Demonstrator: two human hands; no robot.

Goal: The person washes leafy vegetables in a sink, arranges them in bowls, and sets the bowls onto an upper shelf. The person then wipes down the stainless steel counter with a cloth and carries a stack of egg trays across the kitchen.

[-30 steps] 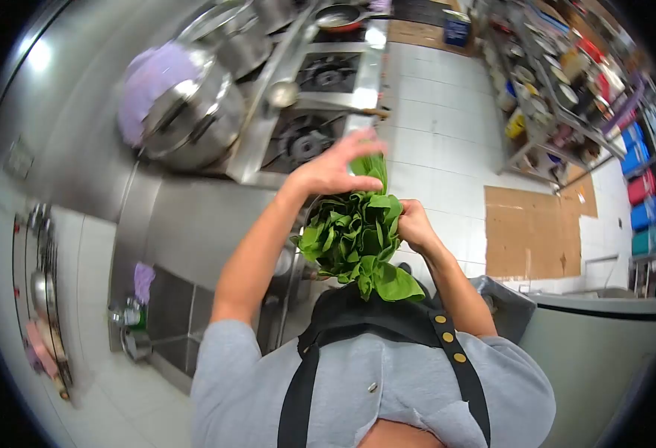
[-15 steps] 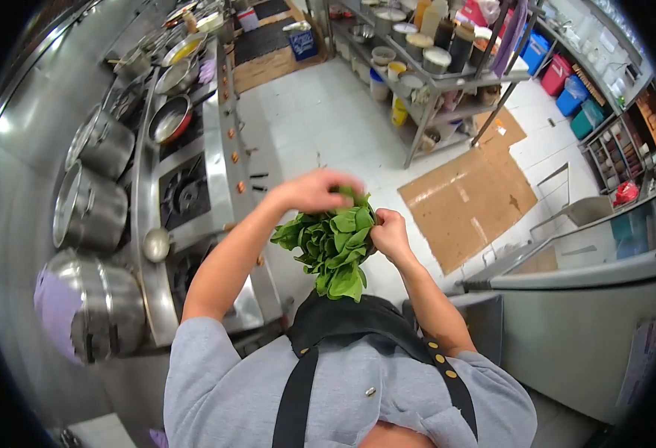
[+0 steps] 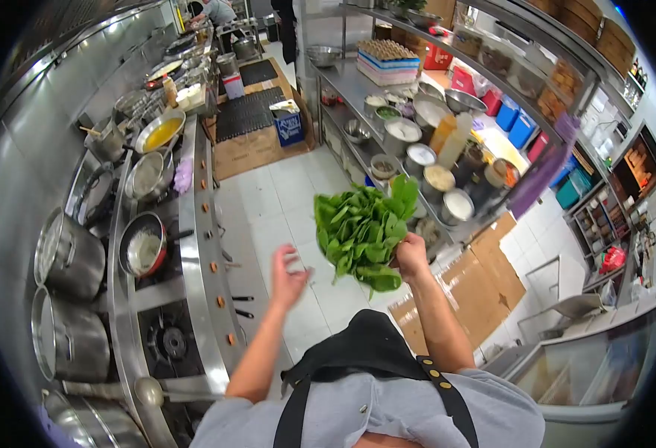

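Observation:
A bushy bunch of leafy greens [image 3: 361, 231] is held out in front of me at about waist height. My right hand [image 3: 411, 255] is closed at its lower right side, and the leaves partly hide those fingers. Whatever lies beneath the leaves cannot be seen. Left of the bunch and apart from it, my left hand [image 3: 290, 276] hangs in the air over the tiled floor. Its fingers are spread, a little blurred, and hold nothing.
Along my left runs a stove [image 3: 197, 254] with a red frying pan [image 3: 142, 245], a ladle [image 3: 150, 391] and big pots [image 3: 70, 332]. A steel shelf table [image 3: 372, 112] with sauce containers stands ahead right. Cardboard [image 3: 477, 280] covers some floor. A person [image 3: 216, 11] is far back.
My left hand has come off the greens and moved left and down. My right hand has carried the bunch rightward. The camera view has tilted up, showing more of the kitchen.

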